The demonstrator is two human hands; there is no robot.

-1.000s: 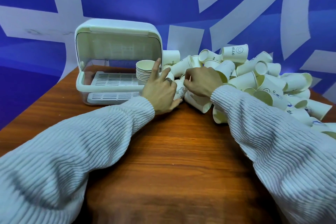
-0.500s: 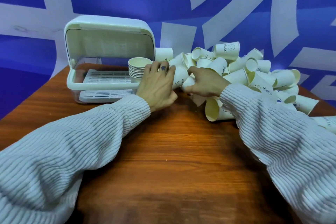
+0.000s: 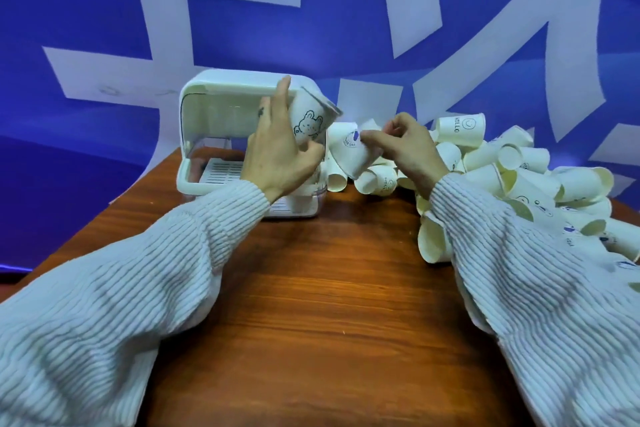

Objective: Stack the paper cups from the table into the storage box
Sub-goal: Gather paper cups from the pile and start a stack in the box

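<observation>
My left hand (image 3: 277, 149) grips a white paper cup with a rabbit drawing (image 3: 310, 118), lifted and tilted in front of the white storage box (image 3: 207, 135), whose lid stands raised. My right hand (image 3: 405, 146) pinches another paper cup (image 3: 349, 149) by its rim, just right of the box. A big heap of paper cups (image 3: 526, 177) lies on the table to the right. The stack of cups inside the box is hidden behind my left hand.
The wooden table (image 3: 329, 288) stretches toward me between my two white ribbed sleeves. A blue wall with white shapes (image 3: 346, 28) stands right behind the box and the heap. One loose cup (image 3: 431, 243) lies nearest me by my right sleeve.
My left hand has lifted the rabbit cup off the table up in front of the box. My right hand has raised another cup out of the heap. The camera has come closer.
</observation>
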